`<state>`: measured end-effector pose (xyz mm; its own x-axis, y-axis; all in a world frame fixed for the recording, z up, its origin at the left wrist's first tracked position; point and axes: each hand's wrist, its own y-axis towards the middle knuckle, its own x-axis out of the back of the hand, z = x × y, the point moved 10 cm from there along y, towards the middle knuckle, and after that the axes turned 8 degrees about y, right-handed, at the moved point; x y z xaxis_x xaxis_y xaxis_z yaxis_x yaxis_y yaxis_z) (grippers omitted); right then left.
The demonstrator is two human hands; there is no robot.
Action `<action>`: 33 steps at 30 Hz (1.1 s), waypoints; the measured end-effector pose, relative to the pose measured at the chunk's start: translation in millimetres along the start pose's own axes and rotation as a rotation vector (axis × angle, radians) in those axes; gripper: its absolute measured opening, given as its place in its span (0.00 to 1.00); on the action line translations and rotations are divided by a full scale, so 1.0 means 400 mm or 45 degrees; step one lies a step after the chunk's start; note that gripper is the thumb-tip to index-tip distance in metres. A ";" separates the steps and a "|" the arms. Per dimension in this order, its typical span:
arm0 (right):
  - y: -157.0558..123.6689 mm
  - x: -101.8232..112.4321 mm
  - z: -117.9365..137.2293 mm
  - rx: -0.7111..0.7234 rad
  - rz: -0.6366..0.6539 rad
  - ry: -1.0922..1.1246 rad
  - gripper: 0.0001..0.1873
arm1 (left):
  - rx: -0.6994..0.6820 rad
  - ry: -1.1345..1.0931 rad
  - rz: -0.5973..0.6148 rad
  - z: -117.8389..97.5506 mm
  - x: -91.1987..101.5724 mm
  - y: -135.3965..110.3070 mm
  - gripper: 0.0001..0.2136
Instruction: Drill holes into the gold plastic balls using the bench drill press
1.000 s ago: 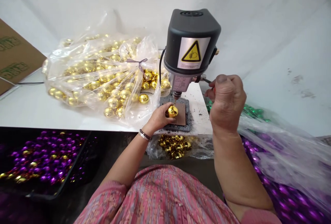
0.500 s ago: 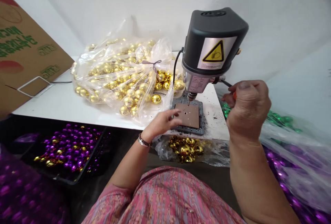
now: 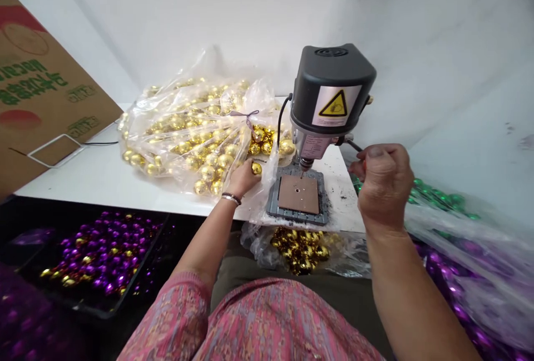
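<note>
The person's left hand [image 3: 242, 181] was at one shiny gold ball [image 3: 256, 168], with curved fingers touching it; the far fingertips were hidden, so one could not tell whether they pinched it firmly. This ball was over the white tabletop [image 3: 125, 189], just beside a large clear plastic bag [image 3: 179, 127] of similar balls, tied with a thin purplish ribbon [image 3: 246, 114]. The right hand [image 3: 384, 186] was folded into a fist around the dark metal lever [image 3: 354, 144] of a black and grey drill press [image 3: 334, 91]. Below its bit lay a square brown board [image 3: 307, 198] with a hole.
</note>
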<state>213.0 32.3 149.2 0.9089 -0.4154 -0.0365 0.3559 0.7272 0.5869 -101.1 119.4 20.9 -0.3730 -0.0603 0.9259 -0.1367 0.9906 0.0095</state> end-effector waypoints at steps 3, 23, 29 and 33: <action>-0.001 0.000 -0.006 -0.034 -0.037 0.050 0.18 | 0.009 -0.709 -0.037 0.000 0.029 -0.069 0.23; -0.006 -0.010 0.007 0.016 0.027 0.077 0.22 | -0.124 -0.808 0.171 -0.174 -0.149 -0.120 0.22; -0.009 -0.007 0.004 -0.010 0.024 0.086 0.22 | -0.325 -0.388 0.168 -0.240 -0.131 -0.134 0.24; -0.017 -0.004 0.019 0.035 0.043 0.018 0.18 | -0.324 -0.328 0.203 -0.246 -0.136 -0.131 0.26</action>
<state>207.7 24.0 151.5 0.9234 -0.3829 -0.0274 0.3189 0.7255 0.6098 16.8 83.0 7.1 -0.5938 0.1003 0.7983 0.1618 0.9868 -0.0036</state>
